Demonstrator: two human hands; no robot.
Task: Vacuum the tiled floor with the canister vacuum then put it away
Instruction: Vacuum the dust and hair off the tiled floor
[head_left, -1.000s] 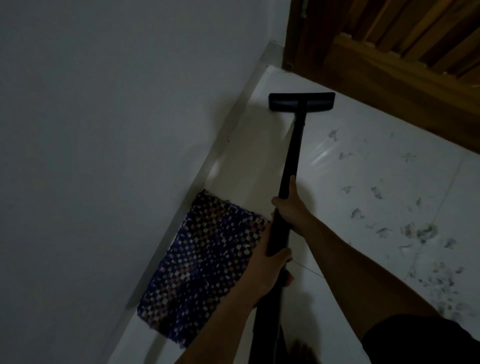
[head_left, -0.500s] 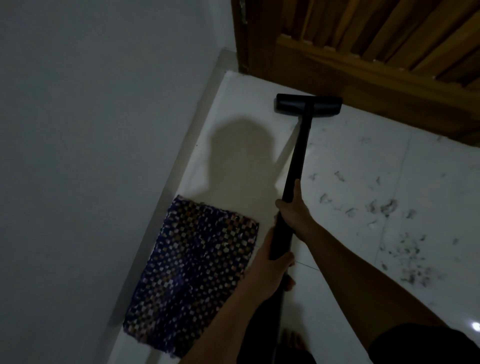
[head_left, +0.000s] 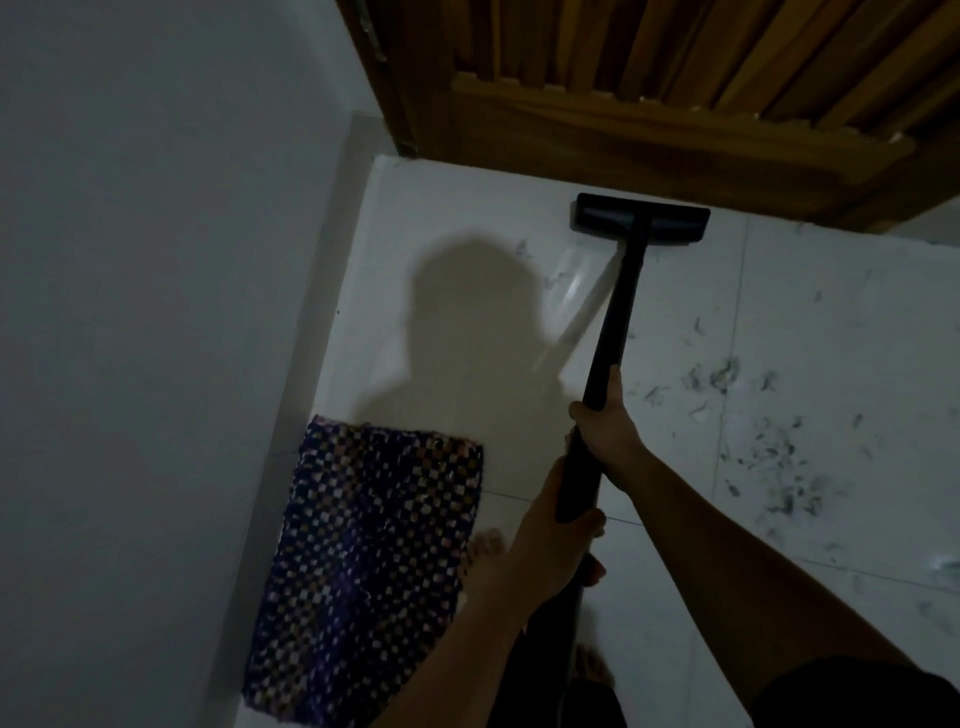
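Observation:
A black vacuum wand (head_left: 615, 317) runs from my hands to a flat black floor head (head_left: 640, 218) lying on the white tiled floor (head_left: 467, 332) just in front of the wooden door. My right hand (head_left: 605, 423) grips the wand higher up, thumb side toward the head. Lower down, my left hand (head_left: 553, 545) grips the thicker part of the same wand. Dark scraps of debris (head_left: 769, 441) are scattered over the tiles to the right of the wand. The canister itself is out of view.
A purple patterned woven mat (head_left: 363, 561) lies against the grey wall (head_left: 156, 312) at left. A slatted wooden door (head_left: 675, 93) closes off the far side. My bare feet (head_left: 483, 556) stand beside the mat. My shadow falls across the tiles.
The floor head has slid to the right along the foot of the door, away from the wall corner. The view has swung with it; both hands keep their hold on the wand.

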